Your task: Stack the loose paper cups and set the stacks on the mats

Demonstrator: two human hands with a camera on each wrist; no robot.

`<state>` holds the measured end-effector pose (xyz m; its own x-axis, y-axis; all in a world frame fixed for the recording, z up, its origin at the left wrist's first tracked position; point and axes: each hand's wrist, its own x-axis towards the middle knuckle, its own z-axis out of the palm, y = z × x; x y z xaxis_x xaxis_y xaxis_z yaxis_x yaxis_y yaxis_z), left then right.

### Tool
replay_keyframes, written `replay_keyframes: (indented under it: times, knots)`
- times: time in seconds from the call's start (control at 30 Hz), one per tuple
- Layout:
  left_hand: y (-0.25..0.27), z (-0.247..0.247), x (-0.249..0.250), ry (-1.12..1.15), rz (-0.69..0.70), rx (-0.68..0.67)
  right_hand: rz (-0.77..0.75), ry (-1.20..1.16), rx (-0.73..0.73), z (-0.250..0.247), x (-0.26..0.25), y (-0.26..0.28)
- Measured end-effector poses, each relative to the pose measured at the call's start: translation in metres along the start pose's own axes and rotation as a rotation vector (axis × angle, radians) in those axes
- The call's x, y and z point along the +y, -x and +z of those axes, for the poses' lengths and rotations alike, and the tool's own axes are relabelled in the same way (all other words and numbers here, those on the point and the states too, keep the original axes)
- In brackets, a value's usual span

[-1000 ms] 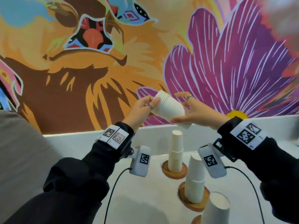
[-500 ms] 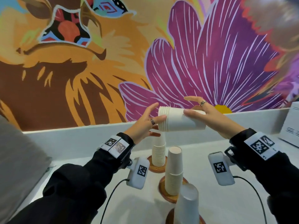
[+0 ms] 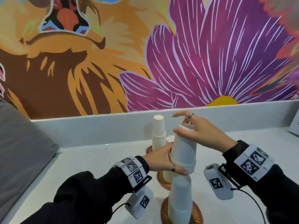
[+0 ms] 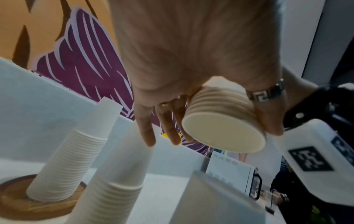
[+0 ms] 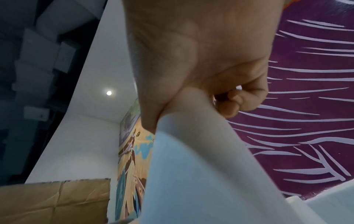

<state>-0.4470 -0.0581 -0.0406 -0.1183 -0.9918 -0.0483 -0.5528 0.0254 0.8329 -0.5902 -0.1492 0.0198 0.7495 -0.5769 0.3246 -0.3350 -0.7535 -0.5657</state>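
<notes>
I hold a nested stack of white paper cups upright with its rims down, just above the nearest standing stack on its round woven mat. My left hand grips the held stack's rim end between thumb and fingers. My right hand pinches its top, the index finger sticking out; the right wrist view shows the fingers curled over the cup wall. Behind stand a middle stack on a mat and a far stack on a mat.
The white counter ends at a low white ledge under the painted wall. A grey cushion lies at the left. A white appliance stands at the right edge. A cardboard box shows in the right wrist view.
The held stack lay sideways, raised in front of the wall. Both hands have turned it rim-down and brought it low over the nearest stack.
</notes>
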Motion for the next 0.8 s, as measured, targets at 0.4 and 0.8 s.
replay_keyframes:
  times: [0.4, 0.8]
  knots:
    - [0.003, 0.016, -0.020, -0.109, -0.147, -0.033, -0.004, 0.198, -0.352, 0.029, 0.012, 0.008]
    - [0.010, 0.004, -0.022, -0.272, -0.266, -0.238, -0.097, 0.121, -0.224, 0.013, -0.034, -0.021]
